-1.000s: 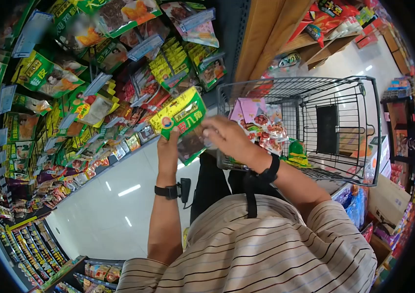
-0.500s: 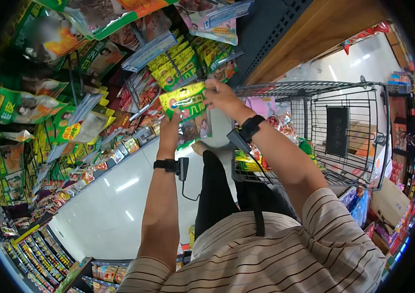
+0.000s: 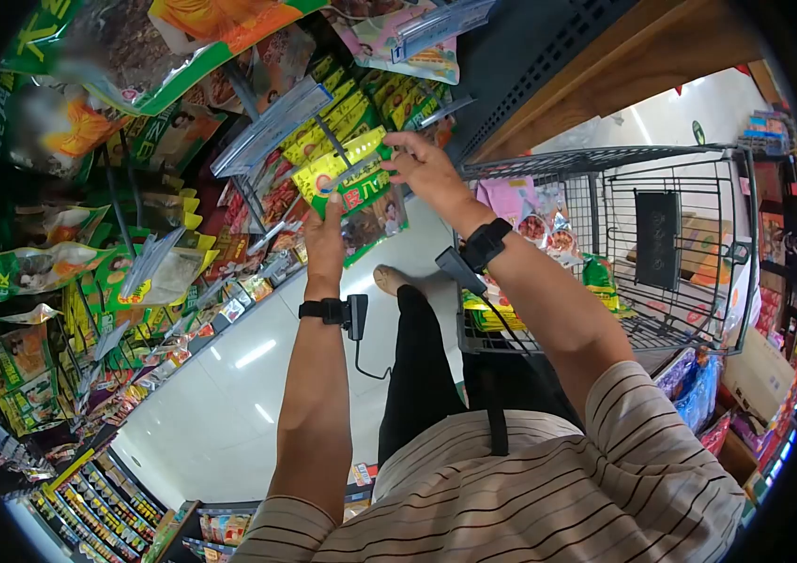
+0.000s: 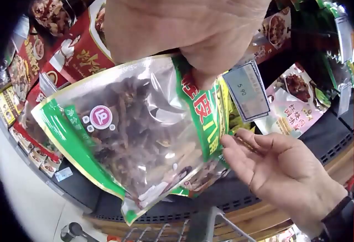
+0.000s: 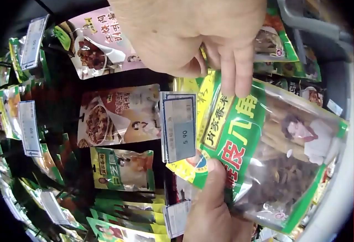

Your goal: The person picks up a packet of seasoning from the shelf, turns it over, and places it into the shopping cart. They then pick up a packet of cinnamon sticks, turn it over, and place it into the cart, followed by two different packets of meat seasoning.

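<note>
A green and yellow spice packet (image 3: 361, 202) with a clear window over dark brown dried spices is held up in front of the hanging rack. My left hand (image 3: 325, 239) grips its left edge, the thumb lying on the printed front. At the upper right corner my right hand (image 3: 431, 178) pinches the yellow header, with fingers over the front in the right wrist view. The header overlaps a hook and similar yellow packets (image 3: 328, 122) behind it. A price tag (image 5: 180, 128) on the rack is right beside the header.
Metal hooks with clear tag holders (image 3: 272, 127) jut out around the packet. A wire shopping cart (image 3: 605, 235) with several food packets stands on the right. A wooden shelf edge (image 3: 586, 98) borders the rack, and pale floor tiles (image 3: 229, 385) lie below.
The packet has moved up against the hanging row and stands more upright. My right hand went from its side to its top corner. My view has shifted closer to the rack.
</note>
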The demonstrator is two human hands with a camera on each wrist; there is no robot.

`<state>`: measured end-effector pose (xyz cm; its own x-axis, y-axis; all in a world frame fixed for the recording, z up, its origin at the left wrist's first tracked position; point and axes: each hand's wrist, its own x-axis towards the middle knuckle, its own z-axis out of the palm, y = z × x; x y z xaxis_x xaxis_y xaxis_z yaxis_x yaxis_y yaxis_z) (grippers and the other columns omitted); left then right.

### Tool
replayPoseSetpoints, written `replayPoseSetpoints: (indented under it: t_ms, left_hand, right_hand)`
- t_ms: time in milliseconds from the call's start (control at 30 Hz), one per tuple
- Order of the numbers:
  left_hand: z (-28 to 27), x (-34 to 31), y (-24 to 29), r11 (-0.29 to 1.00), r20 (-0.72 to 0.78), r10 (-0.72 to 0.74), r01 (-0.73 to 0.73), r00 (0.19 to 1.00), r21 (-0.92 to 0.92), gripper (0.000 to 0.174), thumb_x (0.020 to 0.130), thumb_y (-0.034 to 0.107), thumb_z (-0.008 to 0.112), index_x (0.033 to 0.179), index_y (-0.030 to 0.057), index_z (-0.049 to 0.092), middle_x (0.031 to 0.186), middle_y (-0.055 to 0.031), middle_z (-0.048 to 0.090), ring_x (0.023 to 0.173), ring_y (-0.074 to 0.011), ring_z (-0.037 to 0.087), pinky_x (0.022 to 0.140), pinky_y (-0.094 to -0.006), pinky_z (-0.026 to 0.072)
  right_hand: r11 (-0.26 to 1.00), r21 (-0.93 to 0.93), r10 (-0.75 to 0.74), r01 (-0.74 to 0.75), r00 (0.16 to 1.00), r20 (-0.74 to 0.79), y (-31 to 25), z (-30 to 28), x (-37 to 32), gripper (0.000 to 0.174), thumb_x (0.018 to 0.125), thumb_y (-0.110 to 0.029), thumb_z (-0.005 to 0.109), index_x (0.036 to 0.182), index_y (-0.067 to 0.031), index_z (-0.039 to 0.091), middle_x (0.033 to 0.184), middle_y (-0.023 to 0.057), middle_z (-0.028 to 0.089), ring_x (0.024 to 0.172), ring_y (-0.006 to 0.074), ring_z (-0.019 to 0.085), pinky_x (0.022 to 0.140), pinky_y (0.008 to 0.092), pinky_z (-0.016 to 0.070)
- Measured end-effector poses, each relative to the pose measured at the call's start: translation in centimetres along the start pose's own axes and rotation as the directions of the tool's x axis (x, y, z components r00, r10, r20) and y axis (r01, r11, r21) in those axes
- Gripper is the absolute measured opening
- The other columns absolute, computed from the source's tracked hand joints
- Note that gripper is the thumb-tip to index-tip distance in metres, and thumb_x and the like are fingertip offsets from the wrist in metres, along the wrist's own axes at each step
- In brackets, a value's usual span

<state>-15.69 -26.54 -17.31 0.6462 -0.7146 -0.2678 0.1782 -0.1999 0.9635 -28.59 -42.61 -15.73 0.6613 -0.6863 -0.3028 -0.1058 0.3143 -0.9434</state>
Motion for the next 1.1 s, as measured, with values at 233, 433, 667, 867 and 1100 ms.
replayPoseSetpoints:
  t_ms: [233, 433, 667, 867, 1100]
  left_hand:
    - [-0.2, -0.3, -0.7, 0.998, -0.018, 0.027, -0.026, 0.999, 0.053, 0.043, 0.099, 0.037, 0.060, 0.126, 0.0036, 0.061, 0.117, -0.0021, 0.065, 0.107, -0.0117, 0.055, 0.099, -0.0297, 0.0401]
    - [-0.1, -0.5, 0.4, 0.992, -0.026, 0.011, -0.008, 1.000, 0.124, 0.045, 0.099, 0.040, 0.060, 0.123, 0.0019, 0.061, 0.114, -0.0041, 0.066, 0.104, -0.0128, 0.056, 0.096, -0.0302, 0.0419]
    - [-0.7, 0.2, -0.3, 0.968, -0.017, -0.011, 0.015, 1.000, 0.252, 0.045, 0.099, 0.039, 0.060, 0.124, 0.0015, 0.061, 0.114, -0.0055, 0.065, 0.104, -0.0131, 0.055, 0.095, -0.0303, 0.0420]
    - [0.3, 0.5, 0.0, 0.995, -0.071, 0.022, -0.016, 0.997, 0.094, 0.044, 0.101, 0.035, 0.057, 0.130, 0.0025, 0.059, 0.118, -0.0039, 0.064, 0.109, -0.0128, 0.053, 0.099, -0.0294, 0.0396]
    - [-0.8, 1.9, -1.0, 0.955, -0.090, 0.099, -0.069, 0.991, 0.290, 0.026, 0.099, 0.021, 0.057, 0.115, 0.0017, 0.063, 0.107, -0.0114, 0.065, 0.095, -0.0229, 0.060, 0.089, -0.0365, 0.0456]
  right_hand:
    - [0.999, 0.048, -0.010, 0.012, 0.999, -0.046, 0.5, -0.3, -0.4, 0.027, 0.097, -0.012, 0.053, 0.122, -0.0029, 0.056, 0.115, 0.0110, 0.061, 0.102, 0.0208, 0.067, 0.081, 0.0327, 0.0563]
    - [0.997, 0.079, -0.003, 0.006, 0.999, -0.036, 0.1, -0.2, -0.4, 0.027, 0.097, -0.011, 0.052, 0.121, -0.0020, 0.057, 0.118, 0.0113, 0.059, 0.104, 0.0215, 0.066, 0.083, 0.0324, 0.0557]
    - [0.995, 0.096, 0.025, -0.022, 0.999, -0.032, 0.7, -1.0, -0.6, 0.026, 0.097, -0.011, 0.051, 0.121, -0.0026, 0.058, 0.120, 0.0104, 0.059, 0.105, 0.0209, 0.065, 0.084, 0.0321, 0.0551]
    - [0.987, 0.161, -0.023, 0.030, 0.999, -0.046, 1.1, 0.0, 0.0, 0.028, 0.096, -0.013, 0.054, 0.122, -0.0055, 0.059, 0.118, 0.0090, 0.060, 0.105, 0.0198, 0.065, 0.083, 0.0317, 0.0550]
    - [0.988, 0.151, 0.018, -0.011, 0.999, -0.047, 1.1, 1.1, -1.0, 0.024, 0.097, -0.012, 0.053, 0.119, -0.0067, 0.061, 0.112, 0.0076, 0.062, 0.103, 0.0183, 0.065, 0.082, 0.0317, 0.0555]
